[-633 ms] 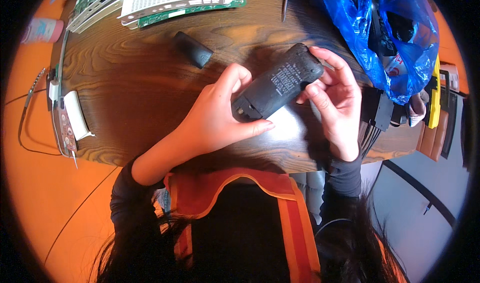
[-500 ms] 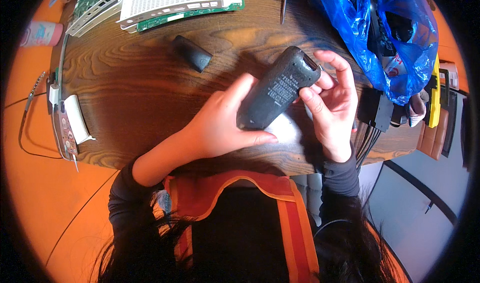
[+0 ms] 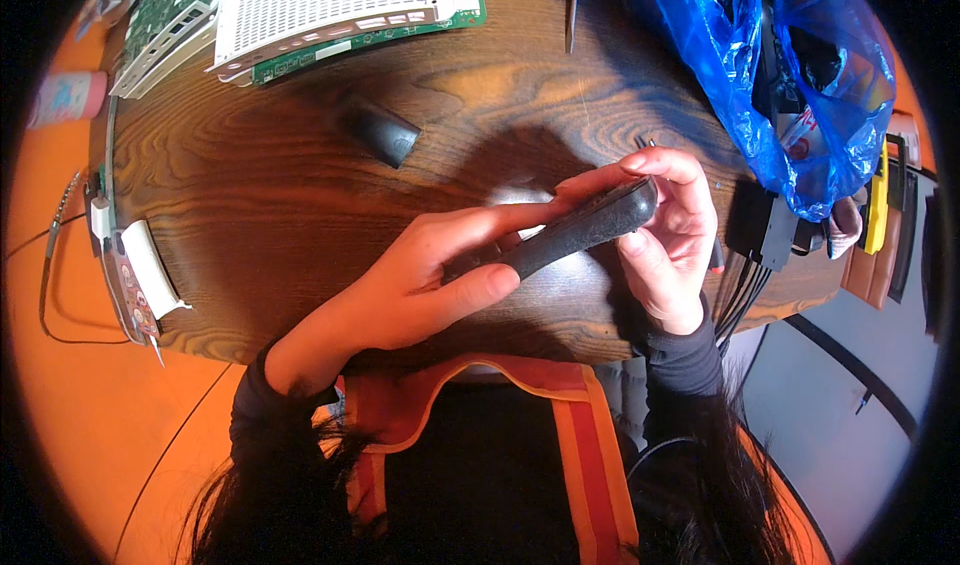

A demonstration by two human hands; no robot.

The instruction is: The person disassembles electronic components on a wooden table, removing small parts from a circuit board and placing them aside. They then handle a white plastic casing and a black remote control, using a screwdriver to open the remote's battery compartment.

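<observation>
A long, rounded black handset (image 3: 590,230), much like a remote control, is held edge-on above the table. My left hand (image 3: 410,280) is closed around its left end, thumb on the near side and fingers along the far side. At its other end, my right hand (image 3: 680,235) grips it between the thumb below and the bent fingers above. Its printed back is turned out of sight. A separate curved black cover piece (image 3: 385,137) lies on the table beyond my left hand. Small dark bits (image 3: 645,142), too small to name, show just past my right fingers.
A perforated white metal housing (image 3: 335,5) on green circuit boards (image 3: 470,5) sits at the far left. A screwdriver (image 3: 572,15) lies at the far edge. On the right are a blue plastic bag (image 3: 730,85) and a black connector block with cables (image 3: 765,230). A white roll (image 3: 150,270) lies left.
The handset has turned from showing its printed back to edge-on and dropped lower. My right fingers, formerly apart beside its end, have closed onto it.
</observation>
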